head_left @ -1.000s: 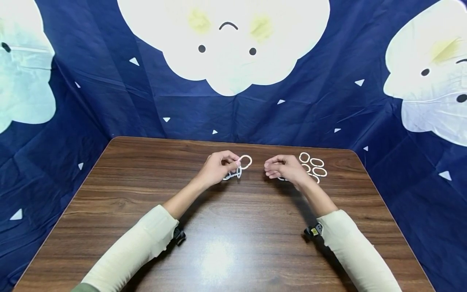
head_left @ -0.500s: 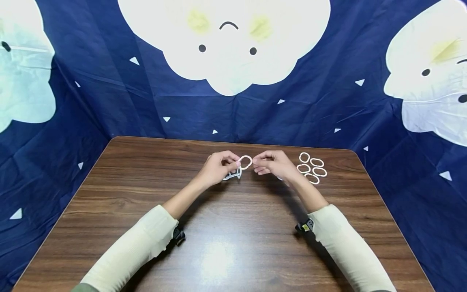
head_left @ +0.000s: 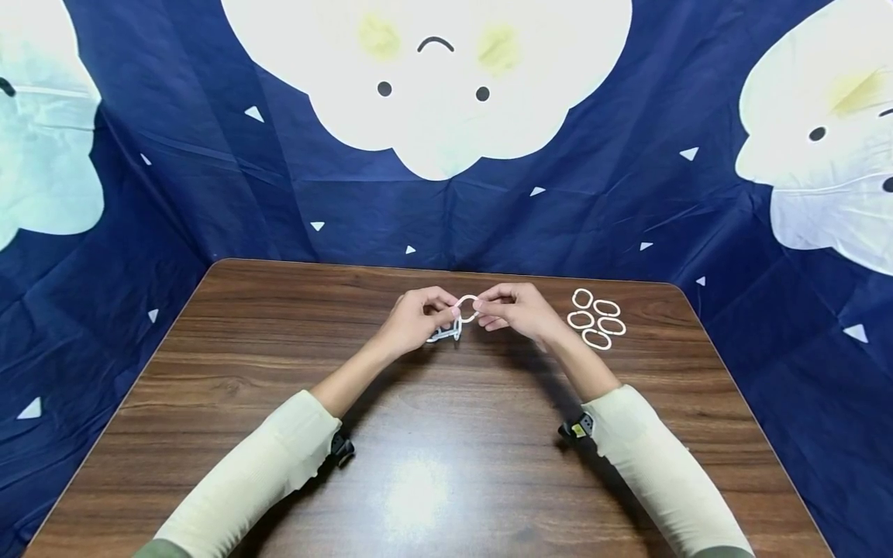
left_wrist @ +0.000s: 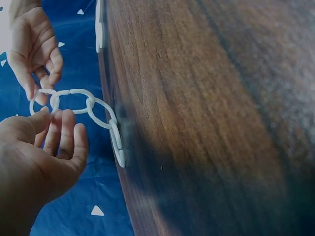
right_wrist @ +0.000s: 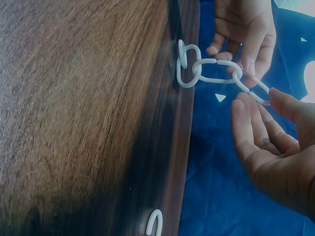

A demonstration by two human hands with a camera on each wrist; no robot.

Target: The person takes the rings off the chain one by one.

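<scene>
A chain of several white plastic links (left_wrist: 78, 92) hangs between the hands and the table, its lower end resting on the wood. My left hand (head_left: 416, 319) pinches it near its upper end with thumb and fingers. From the other side, my right hand (head_left: 518, 311) pinches the end link (head_left: 468, 297) between thumb and fingertips, its other fingers loosely bent. In the right wrist view, the right thumb (right_wrist: 288, 104) lies against that end link, and the left hand (right_wrist: 248, 29) is just beyond. Fingers partly cover where the links join.
Several loose white oval links (head_left: 597, 339) lie on the right side of the brown wooden table (head_left: 279, 325). One loose link (right_wrist: 154, 222) shows near the table's edge in the right wrist view. A dark blue cloth (head_left: 446, 225) with clouds hangs behind the table.
My right hand has moved left from beside the loose links and now pinches the far side of the end link. My left hand has stayed in place, holding the chain.
</scene>
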